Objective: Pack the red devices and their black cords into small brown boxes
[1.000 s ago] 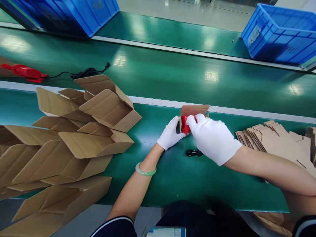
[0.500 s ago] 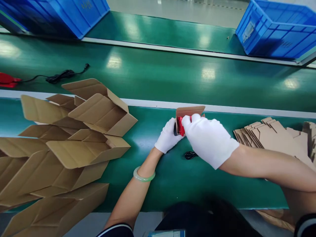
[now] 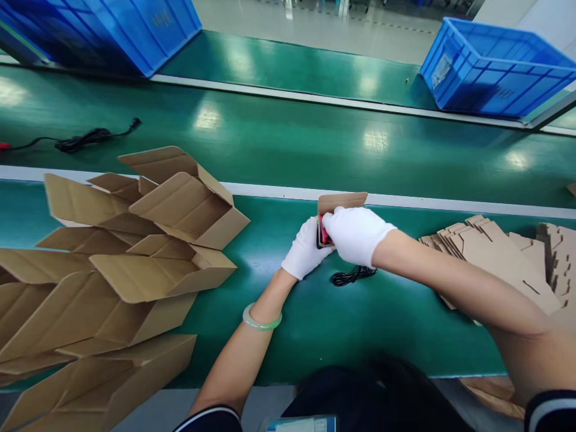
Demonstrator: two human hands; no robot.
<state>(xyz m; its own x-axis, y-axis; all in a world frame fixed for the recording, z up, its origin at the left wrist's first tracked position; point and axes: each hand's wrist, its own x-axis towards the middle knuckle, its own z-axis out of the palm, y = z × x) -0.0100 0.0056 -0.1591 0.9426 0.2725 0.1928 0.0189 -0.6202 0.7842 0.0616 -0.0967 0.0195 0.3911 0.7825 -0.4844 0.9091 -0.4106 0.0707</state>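
Note:
A small open cardboard box stands on the green bench in front of me, its flap raised at the back. Wrapped round its left side is my left hand, in a white glove. My right hand, also gloved in white, is closed over the box opening with its fingertips on a red object. Most of that red object is hidden by the box and the glove. A dark edge shows beside it at the box's left. Just below my right hand, a bundled black cable lies on the bench.
Several opened cardboard boxes are piled at the left. Flat cardboard blanks lie stacked at the right. Across the green belt, another black cord lies at the left. Blue crates stand at the back.
My right hand has moved left and closer to the box, and less of the red object shows. More of the bundled cable is visible. The cord on the belt has shifted left.

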